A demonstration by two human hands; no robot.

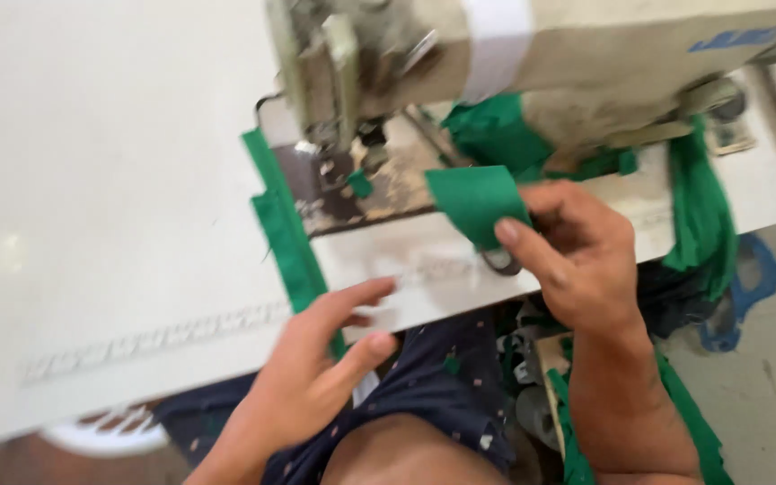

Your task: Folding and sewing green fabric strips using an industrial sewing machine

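Observation:
My right hand (577,251) pinches a small green fabric piece (476,199) between thumb and fingers, holding it just in front of the sewing machine's bed. My left hand (325,368) hovers at the table's near edge with fingers apart, its fingertips beside a long green fabric strip (285,229) that lies along the left side of the machine bed. The needle and presser foot (339,144) stand above the worn metal plate, left of the held piece.
An old beige sewing machine (586,54) spans the top. More green fabric (698,211) is bunched under its arm and hangs off the white table (92,180) at right. Green scraps lie on the floor by my knees. A white basket shows at bottom left.

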